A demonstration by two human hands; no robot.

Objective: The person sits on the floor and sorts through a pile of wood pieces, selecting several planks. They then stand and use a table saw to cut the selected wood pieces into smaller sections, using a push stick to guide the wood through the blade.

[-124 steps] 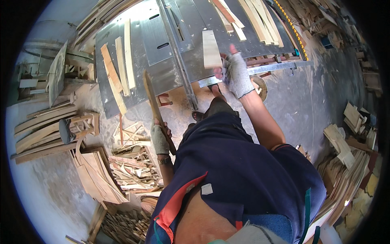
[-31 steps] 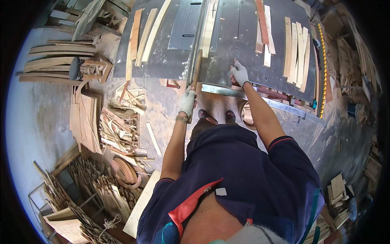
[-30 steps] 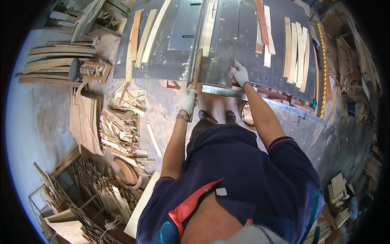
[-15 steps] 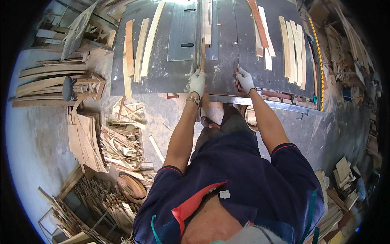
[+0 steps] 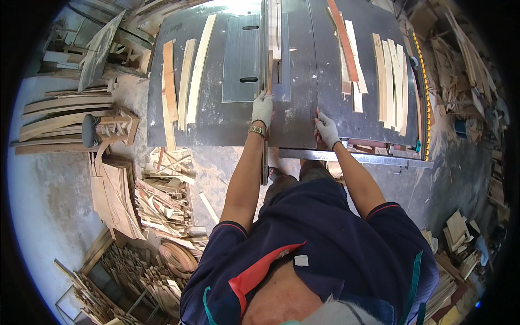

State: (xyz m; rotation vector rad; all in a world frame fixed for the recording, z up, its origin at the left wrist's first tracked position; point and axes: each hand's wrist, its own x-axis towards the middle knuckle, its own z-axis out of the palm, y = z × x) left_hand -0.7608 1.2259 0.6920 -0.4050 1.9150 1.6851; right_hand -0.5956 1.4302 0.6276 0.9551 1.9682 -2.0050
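Observation:
My left hand (image 5: 262,110), in a pale knitted glove, is closed around the near end of a narrow brown wooden stick (image 5: 270,70). The stick runs along the long straight guide of a dark saw table (image 5: 211,130). Beyond its far end lies a pale wooden board (image 5: 275,32) against the guide, over a narrow slot in the table. My right hand (image 5: 326,131), gloved too, rests at the table's near edge, right of the board. Its fingers are curled, and what they hold, if anything, is hidden.
Pale strips (image 5: 200,70) lie on the table's left side, more strips (image 5: 391,84) on its right beside a reddish strip (image 5: 343,40). A metal rail (image 5: 357,157) borders the near edge. Offcuts (image 5: 162,200) heap on the floor at left, near a small wooden stool (image 5: 116,127).
My left hand, the stick and the board have moved farther forward along the guide. The table sits lower in view. My right hand keeps its place at the table edge.

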